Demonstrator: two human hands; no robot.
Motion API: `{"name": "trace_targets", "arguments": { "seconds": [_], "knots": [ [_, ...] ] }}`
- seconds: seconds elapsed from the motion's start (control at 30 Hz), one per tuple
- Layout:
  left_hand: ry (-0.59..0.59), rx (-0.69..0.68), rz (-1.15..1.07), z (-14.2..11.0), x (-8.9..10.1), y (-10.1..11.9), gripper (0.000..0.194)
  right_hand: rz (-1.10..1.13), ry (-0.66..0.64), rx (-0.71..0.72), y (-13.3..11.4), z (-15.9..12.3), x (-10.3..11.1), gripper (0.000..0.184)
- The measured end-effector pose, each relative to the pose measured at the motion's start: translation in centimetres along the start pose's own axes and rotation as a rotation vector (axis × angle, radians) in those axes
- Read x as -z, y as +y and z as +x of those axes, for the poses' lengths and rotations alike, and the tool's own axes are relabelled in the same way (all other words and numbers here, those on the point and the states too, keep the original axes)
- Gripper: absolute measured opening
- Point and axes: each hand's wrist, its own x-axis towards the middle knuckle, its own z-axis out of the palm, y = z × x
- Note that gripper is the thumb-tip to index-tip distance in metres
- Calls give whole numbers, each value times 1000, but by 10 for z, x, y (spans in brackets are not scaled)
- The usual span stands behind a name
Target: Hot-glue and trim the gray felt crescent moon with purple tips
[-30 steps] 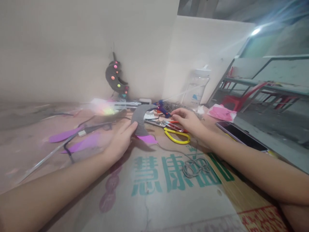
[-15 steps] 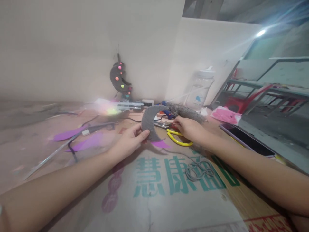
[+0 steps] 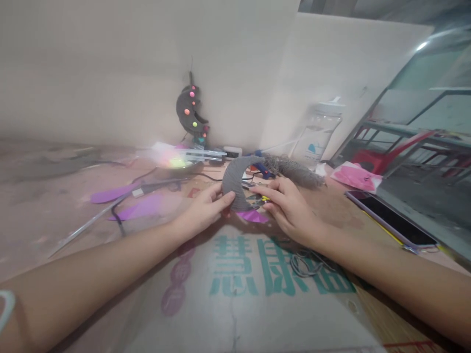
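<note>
My left hand (image 3: pixel 210 208) is closed on the outer edge of a crescent moon shape (image 3: pixel 234 184) wound with grey yarn, thumb on its front. My right hand (image 3: pixel 290 208) is closed on yellow-handled scissors (image 3: pixel 265 199), mostly hidden by its fingers. The scissors' blades are by the crescent's lower tip; I cannot tell whether they touch the yarn. Under that tip lies a piece of purple paper (image 3: pixel 253 216). A loose coil of grey cord (image 3: pixel 307 264) is on the table below my right wrist.
Behind my hands lie a grey yarn skein (image 3: pixel 300 171) and a blue tool (image 3: pixel 263 169). A clear bottle (image 3: pixel 318 132), pink packet (image 3: pixel 356 176) and phone (image 3: pixel 392 218) are at right. A decorated dark crescent (image 3: pixel 189 113) hangs on the wall. Purple pieces (image 3: pixel 114 193) lie left.
My right hand has brought the scissors to the crescent's lower tip, and their yellow loops are now mostly covered. My left hand keeps its hold on the crescent. The view has shifted slightly.
</note>
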Motion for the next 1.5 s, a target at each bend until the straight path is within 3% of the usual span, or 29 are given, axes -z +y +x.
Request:
{"name": "trace_targets", "arguments": {
  "seconds": [0.4, 0.63, 1.0, 1.5],
  "knots": [
    [9, -55, -33, -2, -1, 1, 38, -140, 60, 121, 16, -2, -5, 26],
    [11, -33, -11, -3, -1, 0, 42, -167, 29, 109, 18, -3, -7, 27],
    [-42, -12, -42, -1, 3, -4, 40, -93, -1, 74, 16, -2, -7, 28],
    [-29, 32, -52, -3, 2, -5, 38, 68, -11, 9, 22, -4, -12, 27]
  ]
}}
